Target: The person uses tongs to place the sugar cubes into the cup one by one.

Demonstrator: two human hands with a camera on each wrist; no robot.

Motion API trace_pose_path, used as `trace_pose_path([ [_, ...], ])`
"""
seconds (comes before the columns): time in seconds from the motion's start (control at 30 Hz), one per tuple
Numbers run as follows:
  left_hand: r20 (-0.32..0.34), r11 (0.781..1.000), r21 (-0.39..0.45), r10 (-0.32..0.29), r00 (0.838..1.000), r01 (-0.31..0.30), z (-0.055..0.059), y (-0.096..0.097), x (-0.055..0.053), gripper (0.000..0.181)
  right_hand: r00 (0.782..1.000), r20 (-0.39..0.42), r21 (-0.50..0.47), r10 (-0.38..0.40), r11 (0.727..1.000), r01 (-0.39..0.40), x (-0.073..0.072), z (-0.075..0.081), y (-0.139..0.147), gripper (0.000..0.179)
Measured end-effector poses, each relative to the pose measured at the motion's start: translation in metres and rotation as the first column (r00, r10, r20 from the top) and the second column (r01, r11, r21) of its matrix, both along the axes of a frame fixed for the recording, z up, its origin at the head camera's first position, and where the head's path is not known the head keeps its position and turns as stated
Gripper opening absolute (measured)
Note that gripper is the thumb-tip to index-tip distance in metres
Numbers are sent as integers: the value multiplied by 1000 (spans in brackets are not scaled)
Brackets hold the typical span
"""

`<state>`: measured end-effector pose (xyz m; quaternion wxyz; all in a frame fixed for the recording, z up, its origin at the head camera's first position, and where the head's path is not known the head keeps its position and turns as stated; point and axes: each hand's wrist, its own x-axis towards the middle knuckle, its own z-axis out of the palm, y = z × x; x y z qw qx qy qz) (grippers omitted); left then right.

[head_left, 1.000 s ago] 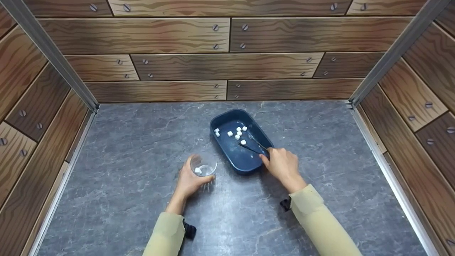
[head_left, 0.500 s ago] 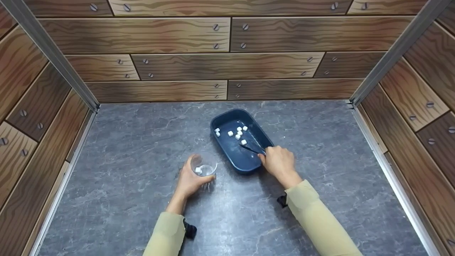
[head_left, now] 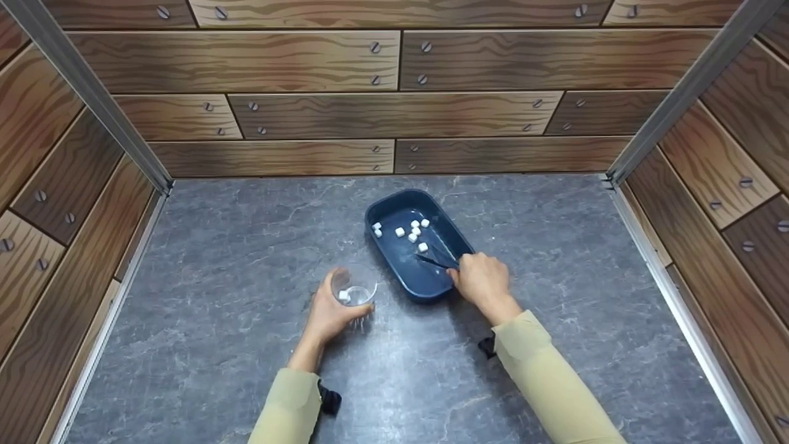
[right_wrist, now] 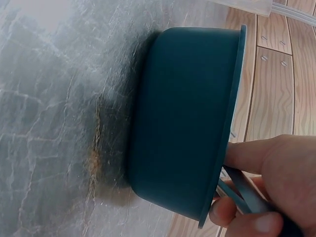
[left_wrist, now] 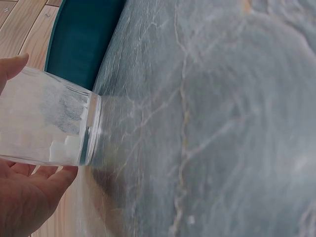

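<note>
My left hand [head_left: 328,311] grips a clear cup [head_left: 356,280], thumb on one side and fingers on the other. White cubes [left_wrist: 64,148] lie at its bottom in the left wrist view. To the right stands a dark blue rectangular tub [head_left: 425,280], where several small white cubes [head_left: 399,232] lie scattered. Over the tub's near right rim, my right hand [head_left: 486,280] holds slim dark tongs [head_left: 436,263] slanting down into it. Their tips are close to the nearest cube [head_left: 423,247], just on its near side, with nothing visible between them.
The tub and cup are on a grey marbled surface [head_left: 246,259]. Wood-patterned panels [head_left: 308,114] rise at the back and both sides, with metal rails [head_left: 672,308] along the edges. The tub's high wall [right_wrist: 185,108] faces my right wrist.
My right hand has shifted slightly left, and the tongs' tips have drawn back from around the nearest cube, their arms now closer together. My left hand and the cup stay put.
</note>
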<state>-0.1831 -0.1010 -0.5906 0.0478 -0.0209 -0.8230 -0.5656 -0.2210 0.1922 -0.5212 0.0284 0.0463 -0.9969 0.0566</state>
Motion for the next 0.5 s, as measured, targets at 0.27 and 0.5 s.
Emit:
trace_pose_path([
  [0.27,-6,1000,-9,7,1000,-7,0,0,1,92,999,51,-7,-1,1000,1,-2,4,-3,39],
  [0.5,7,1000,-2,-2,1000,2,2,0,1,93,999,41,-3,-8,1000,8,-4,4,-5,36],
])
